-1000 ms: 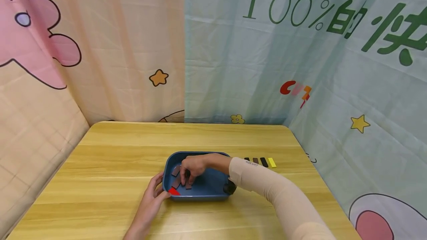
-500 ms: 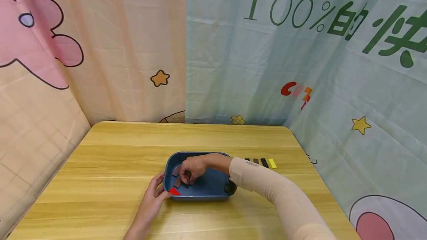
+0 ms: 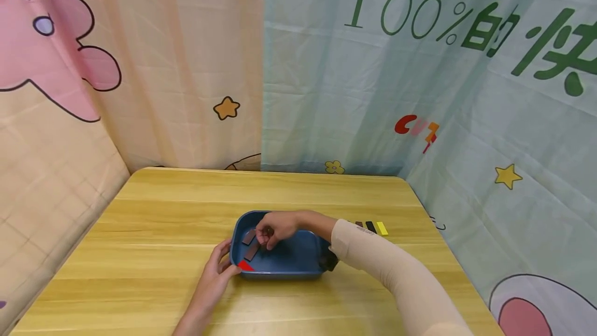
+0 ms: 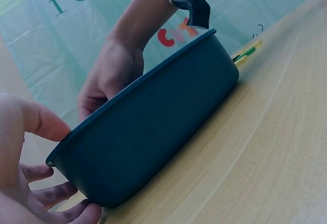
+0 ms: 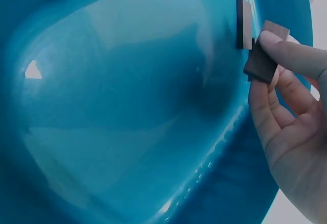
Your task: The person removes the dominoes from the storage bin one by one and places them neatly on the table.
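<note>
A blue plastic basin (image 3: pixel 289 276) stands on the wooden table. My left hand (image 3: pixel 213 276) grips its near left corner, thumb at the rim and fingers round the outer wall. Inside the basin, my right hand (image 3: pixel 281 226) pinches a small dark brown block (image 5: pixel 261 65) between thumb and fingers, clear of the floor in the head view. Two more brown blocks, one nearer (image 3: pixel 252 251) and one farther (image 3: pixel 249 236), lie at the basin's left end. A red piece (image 3: pixel 244 265) is in the near left corner.
Right of the basin, small blocks form a row on the table: brown (image 3: pixel 358 224), black (image 3: pixel 370 227) and yellow (image 3: pixel 382 228), partly hidden by the right sleeve (image 3: pixel 387 263). Printed curtains (image 3: pixel 326 77) hang behind the table (image 3: pixel 280 305).
The right hand has closed on a brown block from the basin's floor and raised it slightly, shifting right and away. The left hand stays on the basin.
</note>
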The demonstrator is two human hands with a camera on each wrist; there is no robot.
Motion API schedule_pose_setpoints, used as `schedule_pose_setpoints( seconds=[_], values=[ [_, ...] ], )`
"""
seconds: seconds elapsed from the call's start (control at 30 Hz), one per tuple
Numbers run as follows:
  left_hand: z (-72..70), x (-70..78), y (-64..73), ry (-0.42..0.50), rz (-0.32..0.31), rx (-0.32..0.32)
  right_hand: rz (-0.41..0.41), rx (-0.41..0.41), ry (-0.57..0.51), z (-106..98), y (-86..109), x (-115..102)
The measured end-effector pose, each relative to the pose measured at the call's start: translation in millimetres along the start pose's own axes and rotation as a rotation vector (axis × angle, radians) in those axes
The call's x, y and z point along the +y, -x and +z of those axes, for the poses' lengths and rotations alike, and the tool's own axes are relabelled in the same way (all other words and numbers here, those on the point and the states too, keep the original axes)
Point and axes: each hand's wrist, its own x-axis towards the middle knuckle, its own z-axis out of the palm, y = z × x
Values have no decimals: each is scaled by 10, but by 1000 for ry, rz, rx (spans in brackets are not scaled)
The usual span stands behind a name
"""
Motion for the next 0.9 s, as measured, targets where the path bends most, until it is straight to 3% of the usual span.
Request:
schedule_pose_setpoints(
  seconds=[0.3,0.57,0.9],
  values=[
    [9,22,15,-4,15,1,28,90,-282,8,164,12],
    [1,26,31,-1,5,3,13,109,-538,11,247,16],
    [22,33,21,-1,-12,10,27,244,-655,-19,431,31]
  ],
)
